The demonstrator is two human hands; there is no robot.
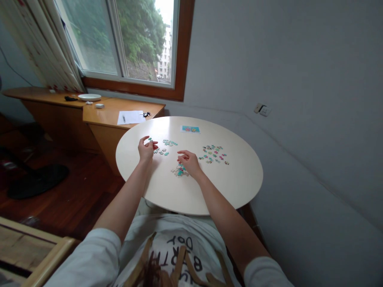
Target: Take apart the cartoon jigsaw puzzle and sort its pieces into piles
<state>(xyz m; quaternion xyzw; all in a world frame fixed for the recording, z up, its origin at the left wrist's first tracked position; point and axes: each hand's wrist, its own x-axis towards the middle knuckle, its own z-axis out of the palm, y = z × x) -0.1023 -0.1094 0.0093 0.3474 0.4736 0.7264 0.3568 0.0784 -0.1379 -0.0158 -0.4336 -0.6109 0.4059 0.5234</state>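
Two bare hands work jigsaw pieces [162, 152] on a pale worktop [230, 185], nearer the wearer than the picture card [190, 129]. The left hand [146, 151], left of the card, has a narrow grip at a teal piece [150, 140]; whether it is pinched cannot be told. The right hand's [189, 162] grip, slightly parted, shows no piece, above a heap [180, 171] on the card's near side. Spreading that heap thin should ease picking. Count: one card, one heap, two clusters [170, 142] left of the card, one scatter [214, 152] right; pieces are too small to number.
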